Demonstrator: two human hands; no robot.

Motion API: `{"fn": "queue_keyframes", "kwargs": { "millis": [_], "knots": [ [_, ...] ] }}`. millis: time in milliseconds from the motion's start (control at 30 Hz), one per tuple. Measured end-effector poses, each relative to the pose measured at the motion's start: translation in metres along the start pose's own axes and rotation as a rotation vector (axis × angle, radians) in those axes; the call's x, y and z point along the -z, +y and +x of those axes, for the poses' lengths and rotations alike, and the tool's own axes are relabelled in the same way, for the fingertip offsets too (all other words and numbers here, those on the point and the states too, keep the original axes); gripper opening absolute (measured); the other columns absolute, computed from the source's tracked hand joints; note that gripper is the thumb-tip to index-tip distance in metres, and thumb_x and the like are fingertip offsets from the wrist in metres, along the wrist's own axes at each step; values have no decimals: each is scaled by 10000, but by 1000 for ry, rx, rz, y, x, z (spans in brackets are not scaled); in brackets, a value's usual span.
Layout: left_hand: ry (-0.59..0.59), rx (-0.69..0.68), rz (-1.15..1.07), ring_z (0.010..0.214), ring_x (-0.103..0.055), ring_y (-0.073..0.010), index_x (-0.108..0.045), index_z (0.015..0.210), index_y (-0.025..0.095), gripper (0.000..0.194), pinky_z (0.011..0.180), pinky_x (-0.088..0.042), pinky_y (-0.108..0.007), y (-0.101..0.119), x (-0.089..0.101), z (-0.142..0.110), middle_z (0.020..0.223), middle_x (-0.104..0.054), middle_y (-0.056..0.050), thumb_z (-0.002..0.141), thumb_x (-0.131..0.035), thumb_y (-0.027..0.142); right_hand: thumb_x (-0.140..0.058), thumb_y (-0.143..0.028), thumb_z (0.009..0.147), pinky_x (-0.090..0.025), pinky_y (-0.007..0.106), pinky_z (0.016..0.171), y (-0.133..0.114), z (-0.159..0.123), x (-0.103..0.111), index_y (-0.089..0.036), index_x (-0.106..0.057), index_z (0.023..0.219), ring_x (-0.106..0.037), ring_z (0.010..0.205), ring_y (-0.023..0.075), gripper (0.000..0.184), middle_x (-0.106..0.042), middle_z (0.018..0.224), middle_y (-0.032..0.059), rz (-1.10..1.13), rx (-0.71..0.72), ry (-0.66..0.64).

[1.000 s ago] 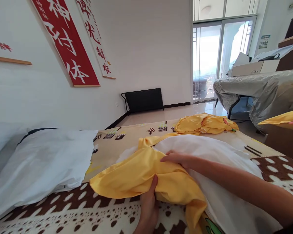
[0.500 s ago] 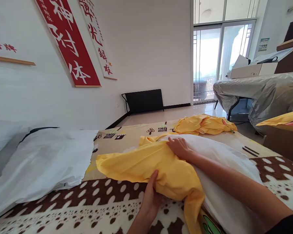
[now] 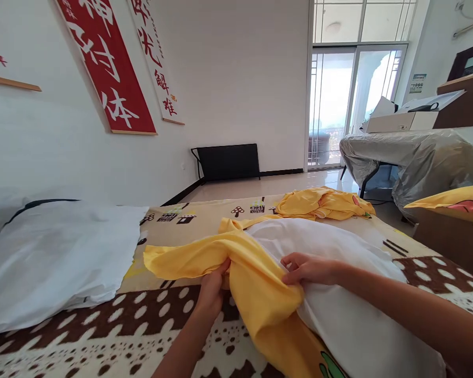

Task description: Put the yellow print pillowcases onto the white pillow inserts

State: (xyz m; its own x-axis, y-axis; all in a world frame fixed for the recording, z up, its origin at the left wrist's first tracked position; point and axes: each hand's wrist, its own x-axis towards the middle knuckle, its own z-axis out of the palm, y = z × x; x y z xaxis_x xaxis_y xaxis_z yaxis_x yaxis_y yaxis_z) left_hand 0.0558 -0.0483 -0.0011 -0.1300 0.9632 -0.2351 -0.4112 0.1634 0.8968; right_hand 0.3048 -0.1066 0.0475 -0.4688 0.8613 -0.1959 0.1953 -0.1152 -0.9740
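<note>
A yellow pillowcase (image 3: 256, 283) lies bunched over the left side of a white pillow (image 3: 347, 294), with part of a green print showing near the bottom. My left hand (image 3: 213, 286) is closed on the pillowcase's left part, its fingers partly under the fabric. My right hand (image 3: 305, 268) pinches the cloth near the edge where yellow meets white, resting against the pillow. The pillow's near left part is hidden beneath the yellow fabric.
A patterned blanket (image 3: 173, 315) spreads underneath. Another white pillow (image 3: 74, 247) lies at left, and a crumpled yellow cloth (image 3: 323, 202) at the back. On the right are a brown box-like piece (image 3: 445, 239) and a plastic-covered table (image 3: 418, 147).
My right hand has moved nearer and down along the pillowcase edge. My left hand has shifted left and up, and the pillowcase is pulled into folds, baring more of the white pillow.
</note>
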Motion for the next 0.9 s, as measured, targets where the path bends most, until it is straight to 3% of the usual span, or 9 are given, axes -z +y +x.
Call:
{"fn": "queue_keyframes", "kwargs": {
  "millis": [100, 167, 333, 400, 500, 600, 767, 833, 900],
  "knots": [
    [27, -8, -21, 780, -688, -165, -663, 996, 162, 285, 673, -571, -252, 6, 10, -6, 1025, -715, -66, 724, -723, 102, -752, -394, 626, -292, 191, 477, -14, -10, 14, -172, -518, 732, -417, 553, 59, 339, -471, 617, -64, -59, 2, 267],
    [46, 27, -9, 779, -693, -185, -648, 1049, 153, 352, 677, -581, -277, 2, 21, -14, 1049, -709, -89, 713, -733, 94, -732, -409, 652, -279, 195, 464, -23, -15, 22, -187, -524, 772, -410, 542, 63, 326, -470, 607, -69, -72, -18, 359],
    [36, 211, -5, 906, -686, -229, -566, 1236, 243, 508, 680, -577, -308, -20, 37, -47, 1233, -641, -74, 754, -723, 221, -713, -391, 669, -282, 201, 443, -33, -12, 16, -182, -577, 762, -422, 530, 75, 266, -516, 611, -49, -293, -132, 190],
    [-45, 348, -15, 855, -686, -228, -541, 1265, 258, 531, 632, -559, -309, -30, 33, -61, 1196, -661, -63, 768, -707, 346, -697, -365, 692, -325, 196, 463, -34, -2, 5, -174, -605, 771, -479, 582, 87, 225, -565, 671, -27, -319, -128, 126],
    [-209, 493, -23, 667, -661, -198, -551, 1245, 177, 562, 532, -504, -280, -45, 18, -72, 1041, -710, -100, 791, -636, 498, -671, -347, 736, -428, 202, 546, -36, 21, -15, -178, -617, 844, -592, 725, 130, 208, -650, 836, 13, -241, -108, 134],
    [-169, 436, 14, 700, -665, -200, -547, 1238, 178, 506, 540, -510, -282, -55, 6, -69, 1114, -689, -110, 807, -641, 425, -568, -319, 836, -477, 224, 581, -42, 43, -25, -169, -604, 916, -646, 784, 161, 174, -687, 944, 50, -258, -92, 145],
    [5, 222, -65, 996, -656, -221, -566, 1191, 182, 455, 751, -567, -274, -56, 1, -74, 1294, -603, -95, 759, -711, 182, -489, -328, 895, -465, 256, 667, -43, 53, -5, -167, -597, 935, -643, 877, 197, 198, -683, 984, 81, -803, -26, 375],
    [27, 266, -91, 931, -675, -219, -590, 1144, 165, 430, 713, -578, -272, -60, 3, -80, 1202, -657, -98, 741, -735, 200, -526, -297, 868, -445, 300, 741, -31, 50, 3, -162, -614, 861, -624, 943, 244, 161, -677, 973, 109, -937, -16, 398],
    [-18, 376, -57, 667, -673, -196, -626, 1058, 124, 374, 522, -552, -260, -68, 6, -85, 894, -727, -97, 746, -737, 298, -536, -257, 851, -429, 337, 760, -15, 48, 4, -158, -623, 820, -623, 928, 275, 135, -675, 932, 134, -1045, -26, 380]
  ]
}}
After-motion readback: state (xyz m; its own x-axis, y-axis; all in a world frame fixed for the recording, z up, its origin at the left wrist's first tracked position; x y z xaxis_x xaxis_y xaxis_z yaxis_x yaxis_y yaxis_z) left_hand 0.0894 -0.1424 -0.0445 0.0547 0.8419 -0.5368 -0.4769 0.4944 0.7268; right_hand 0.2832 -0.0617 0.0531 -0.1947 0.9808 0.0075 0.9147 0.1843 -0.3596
